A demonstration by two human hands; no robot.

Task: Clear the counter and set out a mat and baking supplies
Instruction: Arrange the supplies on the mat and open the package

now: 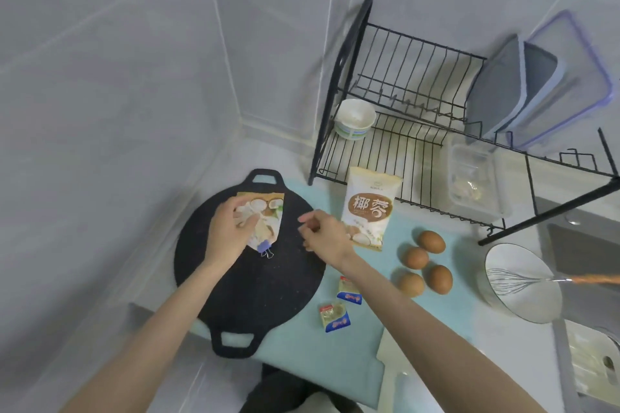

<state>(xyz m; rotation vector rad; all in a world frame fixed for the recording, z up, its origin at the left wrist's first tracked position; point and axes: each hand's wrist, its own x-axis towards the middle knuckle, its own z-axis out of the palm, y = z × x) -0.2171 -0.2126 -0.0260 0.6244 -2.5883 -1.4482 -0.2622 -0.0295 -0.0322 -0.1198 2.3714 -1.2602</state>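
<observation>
A light blue mat (302, 339) covers the counter. On it lies a round black griddle pan (255, 282). My left hand (228, 228) grips a folded, clipped coconut bag (268, 225) over the pan. My right hand (322, 235) hovers just right of it with loosely curled fingers, holding nothing. A full bag of shredded coconut (369, 208) stands behind my right hand. Several brown eggs (424, 261) and two small sachets (335, 315) lie on the mat.
A white bowl (523, 298) with a whisk (516, 282) sits at the right. A black dish rack (419, 117) holds a paper cup (355, 119), container lids (536, 87) and a clear box (476, 184). The sink (583, 251) is far right. Tiled walls enclose the corner.
</observation>
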